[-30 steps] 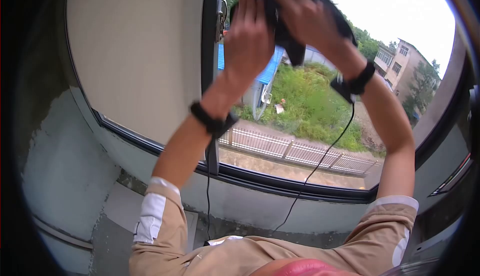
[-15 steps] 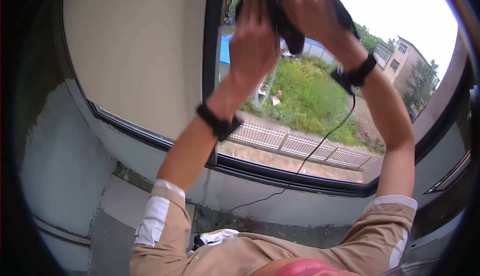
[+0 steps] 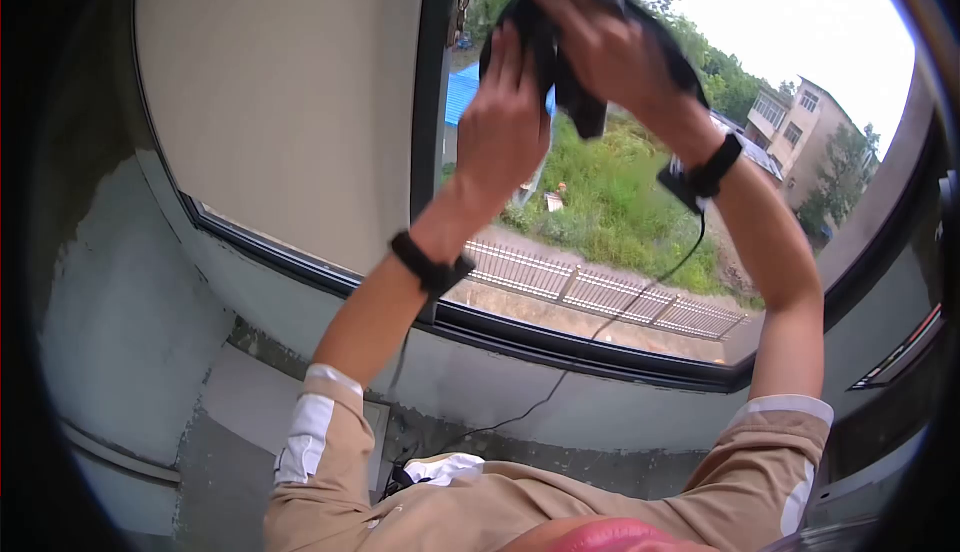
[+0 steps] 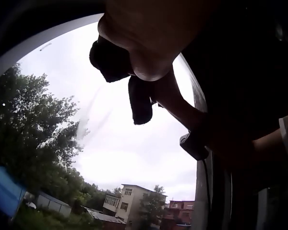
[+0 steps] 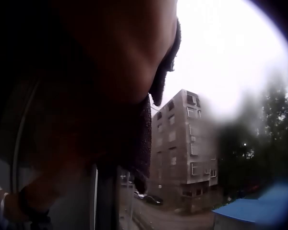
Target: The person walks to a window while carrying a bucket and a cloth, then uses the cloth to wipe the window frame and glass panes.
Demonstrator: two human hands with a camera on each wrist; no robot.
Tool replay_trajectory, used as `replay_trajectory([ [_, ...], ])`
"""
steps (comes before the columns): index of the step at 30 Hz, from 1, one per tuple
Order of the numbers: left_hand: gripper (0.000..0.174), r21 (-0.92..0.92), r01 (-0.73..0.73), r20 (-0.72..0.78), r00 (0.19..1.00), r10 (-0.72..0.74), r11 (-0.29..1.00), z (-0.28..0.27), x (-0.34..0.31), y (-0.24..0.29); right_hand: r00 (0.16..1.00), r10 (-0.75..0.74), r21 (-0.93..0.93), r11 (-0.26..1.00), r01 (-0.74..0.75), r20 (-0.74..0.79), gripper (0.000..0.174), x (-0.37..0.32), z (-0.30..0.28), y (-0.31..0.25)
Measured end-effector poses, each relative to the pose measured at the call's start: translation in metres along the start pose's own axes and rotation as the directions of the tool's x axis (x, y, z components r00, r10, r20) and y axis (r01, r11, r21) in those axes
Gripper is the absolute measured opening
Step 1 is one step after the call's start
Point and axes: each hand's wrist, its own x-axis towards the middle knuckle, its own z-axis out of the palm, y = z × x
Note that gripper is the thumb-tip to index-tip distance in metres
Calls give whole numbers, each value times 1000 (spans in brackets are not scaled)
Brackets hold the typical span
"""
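Observation:
A dark, towel-like cloth is spread against the window glass high in the head view. My left hand lies on the cloth's left part, fingers straight and pointing up. My right hand presses on its right part with fingers extended, slightly blurred. Between the hands a flap of cloth hangs down. In the left wrist view the cloth shows dark against the sky below the hand. The right wrist view has the fuzzy cloth edge beside the hand, whose fingers are hidden there.
A dark vertical frame with a latch stands left of the glass, beside a beige panel. The sill runs below. From the right wrist device a thin black cable trails down. Outside are a fence, greenery and buildings.
Both hands and the cloth went slightly up the glass, then came back down. The right wrist's cable has swung left. Both hands stay on the cloth throughout.

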Motion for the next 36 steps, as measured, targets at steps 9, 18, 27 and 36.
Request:
replay_trajectory([
  [9, 42, -22, -21, 82, 996, 23, 1000, -27, 68, -22, 987, 25, -123, 991, -45, -160, 48, 23, -4, 12],
  [18, 71, 21, -9, 195, 981, 5, 1000, -9, -30, 3, 990, 112, 38, 993, -115, 84, 72, -43, -1, -33],
  [27, 11, 162, -581, 264, 804, 532, 798, -44, 145, 5, 939, 218, -105, 962, -253, -265, 49, 35, -34, 37],
  [36, 66, 18, -57, 149, 987, 54, 998, -7, 13, 7, 991, 101, 74, 993, -95, -83, 61, -30, -7, -4],
])
